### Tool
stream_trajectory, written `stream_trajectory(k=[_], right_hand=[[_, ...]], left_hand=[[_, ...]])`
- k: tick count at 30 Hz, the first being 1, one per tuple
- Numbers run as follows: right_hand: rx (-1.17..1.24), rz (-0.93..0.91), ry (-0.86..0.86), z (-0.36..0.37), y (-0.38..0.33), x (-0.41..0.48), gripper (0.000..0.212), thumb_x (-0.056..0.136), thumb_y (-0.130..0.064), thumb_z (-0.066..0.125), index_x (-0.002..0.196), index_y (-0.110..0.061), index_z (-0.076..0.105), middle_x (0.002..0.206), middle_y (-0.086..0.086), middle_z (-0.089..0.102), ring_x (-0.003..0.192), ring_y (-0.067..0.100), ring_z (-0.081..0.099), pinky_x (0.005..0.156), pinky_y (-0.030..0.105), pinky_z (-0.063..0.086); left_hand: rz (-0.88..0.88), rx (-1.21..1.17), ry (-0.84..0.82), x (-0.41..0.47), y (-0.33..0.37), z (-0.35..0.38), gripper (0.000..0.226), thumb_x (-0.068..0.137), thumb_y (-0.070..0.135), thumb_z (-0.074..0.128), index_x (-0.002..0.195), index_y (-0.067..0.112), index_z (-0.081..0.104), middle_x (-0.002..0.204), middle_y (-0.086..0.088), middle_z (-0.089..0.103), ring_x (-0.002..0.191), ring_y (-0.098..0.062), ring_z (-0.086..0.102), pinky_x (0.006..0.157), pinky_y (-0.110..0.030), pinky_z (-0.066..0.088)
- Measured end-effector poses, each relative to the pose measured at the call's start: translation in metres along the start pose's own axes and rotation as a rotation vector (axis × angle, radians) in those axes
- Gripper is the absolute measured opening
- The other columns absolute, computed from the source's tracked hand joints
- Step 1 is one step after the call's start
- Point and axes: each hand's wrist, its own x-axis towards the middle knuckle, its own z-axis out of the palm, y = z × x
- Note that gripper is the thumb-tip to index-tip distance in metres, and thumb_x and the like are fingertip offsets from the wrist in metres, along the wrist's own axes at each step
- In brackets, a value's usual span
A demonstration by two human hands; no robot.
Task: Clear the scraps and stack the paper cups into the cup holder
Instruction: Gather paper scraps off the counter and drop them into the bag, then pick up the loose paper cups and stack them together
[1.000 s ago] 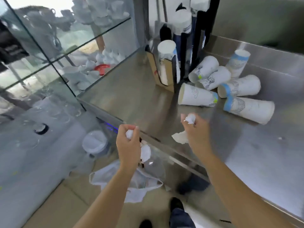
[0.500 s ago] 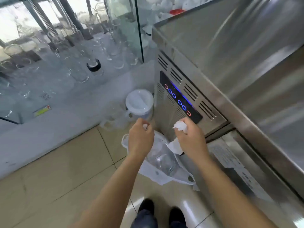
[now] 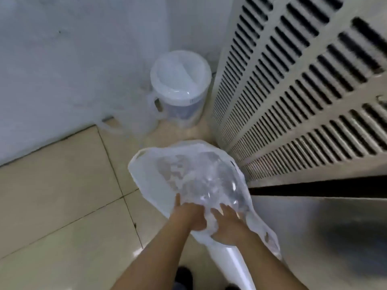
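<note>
I am looking down at a clear plastic bag (image 3: 194, 176) standing open on the tiled floor beside a steel cabinet. Both my hands reach into its near rim. My left hand (image 3: 186, 215) has its thumb raised and its fingers curled down, so I cannot tell whether it holds anything. My right hand (image 3: 228, 227) is next to it with fingers spread apart. A bit of white paper scrap (image 3: 210, 226) shows between the two hands, blurred. The paper cups and the cup holder are out of view.
A white lidded plastic pitcher (image 3: 181, 88) stands on the floor in the corner beyond the bag. The cabinet's louvred vent panel (image 3: 303, 91) rises at the right, with a steel door (image 3: 326, 237) below it. A pale wall (image 3: 73, 59) runs along the left. My shoes show at the bottom edge.
My view has dropped from the counter to the floor. Both hands went down from beside the cabinet's control panel into the bag's mouth, and the right hand's fingers have spread apart.
</note>
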Motion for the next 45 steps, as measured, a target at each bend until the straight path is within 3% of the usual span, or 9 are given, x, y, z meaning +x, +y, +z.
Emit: stream_trajectory(k=[1, 2, 5, 8, 13, 18, 27, 38, 45], right_hand=[[0.007, 0.018, -0.114, 0.000, 0.002, -0.001, 0.082, 0.087, -0.044, 0.052, 0.146, -0.024, -0.002, 0.157, 0.012, -0.002, 0.143, 0.031, 0.001, 0.115, 0.053, 0.005], [0.027, 0.043, -0.122, -0.004, 0.003, -0.003, 0.083, 0.087, -0.045, 0.052, 0.146, -0.026, -0.003, 0.157, 0.011, 0.000, 0.143, 0.032, 0.005, 0.115, 0.052, 0.008], [0.187, 0.052, 0.012, -0.040, -0.009, -0.018, 0.079, 0.083, -0.044, 0.057, 0.144, -0.027, 0.010, 0.150, 0.007, 0.028, 0.130, 0.031, 0.039, 0.104, 0.048, 0.036], [0.180, 0.015, 0.124, -0.097, -0.028, -0.055, 0.072, 0.083, -0.045, 0.057, 0.140, -0.025, 0.019, 0.142, 0.006, 0.038, 0.122, 0.030, 0.044, 0.095, 0.044, 0.043], [0.208, -0.072, 0.306, -0.208, -0.075, -0.157, 0.075, 0.086, -0.044, 0.054, 0.145, -0.026, 0.010, 0.152, 0.002, 0.023, 0.135, 0.026, 0.030, 0.104, 0.041, 0.031], [0.210, -0.181, 0.518, -0.312, -0.119, -0.280, 0.076, 0.085, -0.042, 0.057, 0.145, -0.028, 0.012, 0.149, 0.000, 0.030, 0.132, 0.023, 0.034, 0.103, 0.039, 0.032], [0.206, -0.170, 1.000, -0.442, -0.119, -0.462, 0.080, 0.081, -0.045, 0.061, 0.144, -0.027, 0.015, 0.143, 0.002, 0.036, 0.128, 0.022, 0.040, 0.101, 0.039, 0.037], [0.296, 0.102, 1.309, -0.454, -0.003, -0.610, 0.077, 0.082, -0.047, 0.060, 0.143, -0.028, 0.017, 0.141, 0.003, 0.040, 0.126, 0.023, 0.040, 0.100, 0.041, 0.040], [0.269, 0.258, 1.351, -0.416, 0.090, -0.615, 0.076, 0.082, -0.046, 0.059, 0.143, -0.024, 0.020, 0.139, 0.003, 0.044, 0.126, 0.022, 0.041, 0.097, 0.037, 0.035]], left_hand=[[0.026, 0.005, -0.124, -0.004, -0.002, 0.000, 0.049, 0.092, 0.031, 0.041, 0.140, 0.019, 0.035, 0.149, -0.003, 0.036, 0.138, -0.027, 0.028, 0.115, -0.046, 0.014], [0.043, -0.005, -0.125, -0.009, -0.004, -0.003, 0.047, 0.092, 0.029, 0.043, 0.137, 0.018, 0.039, 0.145, -0.005, 0.042, 0.132, -0.027, 0.039, 0.109, -0.042, 0.027], [0.065, -0.007, 0.155, -0.039, -0.008, -0.032, 0.050, 0.090, 0.037, 0.045, 0.136, 0.018, 0.037, 0.136, -0.008, 0.049, 0.121, -0.030, 0.050, 0.097, -0.040, 0.040], [0.079, 0.008, 0.297, -0.086, -0.015, -0.076, 0.054, 0.088, 0.043, 0.046, 0.135, 0.020, 0.037, 0.135, -0.008, 0.051, 0.119, -0.032, 0.052, 0.097, -0.043, 0.043], [0.089, -0.098, 0.412, -0.201, -0.020, -0.163, 0.057, 0.088, 0.046, 0.047, 0.138, 0.024, 0.034, 0.137, -0.006, 0.049, 0.122, -0.029, 0.049, 0.096, -0.041, 0.042], [0.174, -0.121, 0.592, -0.335, -0.006, -0.246, 0.054, 0.088, 0.046, 0.049, 0.136, 0.027, 0.035, 0.138, -0.003, 0.049, 0.122, -0.025, 0.048, 0.095, -0.037, 0.040], [0.474, -0.121, 0.914, -0.505, 0.067, -0.369, 0.049, 0.088, 0.042, 0.053, 0.133, 0.028, 0.040, 0.138, -0.004, 0.048, 0.126, -0.024, 0.045, 0.101, -0.036, 0.035], [0.889, -0.039, 1.129, -0.564, 0.241, -0.378, 0.050, 0.085, 0.046, 0.055, 0.129, 0.025, 0.045, 0.131, 0.002, 0.052, 0.122, -0.019, 0.047, 0.100, -0.034, 0.036], [1.002, -0.162, 1.061, -0.528, 0.343, -0.334, 0.051, 0.085, 0.039, 0.058, 0.131, 0.021, 0.042, 0.127, 0.001, 0.052, 0.117, -0.019, 0.049, 0.099, -0.031, 0.037]])
